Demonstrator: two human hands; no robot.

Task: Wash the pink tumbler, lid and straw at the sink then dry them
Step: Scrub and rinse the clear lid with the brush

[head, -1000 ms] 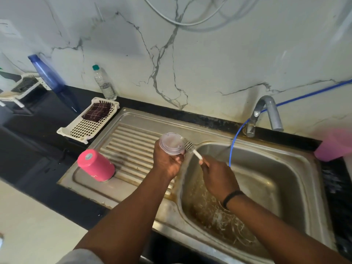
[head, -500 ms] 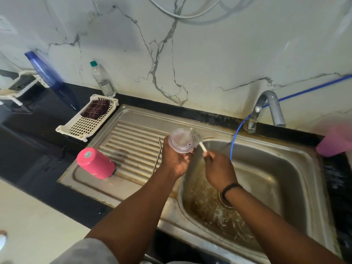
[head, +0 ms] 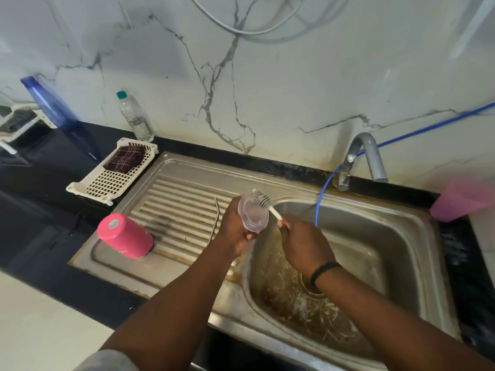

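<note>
My left hand (head: 235,228) grips a clear round lid (head: 253,216) over the left rim of the sink basin (head: 375,250). My right hand (head: 302,245) holds the white handle of a small brush (head: 267,204), whose bristles touch the lid's upper edge. The pink tumbler (head: 124,235) stands upside down on the ribbed drainboard (head: 174,210) at the left. A thin metal straw (head: 215,219) lies on the drainboard, just left of my left hand.
A white basket (head: 107,180) with a dark checked cloth sits on the black counter behind the tumbler, near a clear water bottle (head: 135,117) and a blue bottle (head: 53,111). The tap (head: 364,156) and a blue hose (head: 325,194) stand behind the basin. A pink cup (head: 463,200) sits far right.
Both hands with lid and brush have shifted slightly right, over the basin's edge. The lid is now tilted more upright, and the brush works along its upper rim.
</note>
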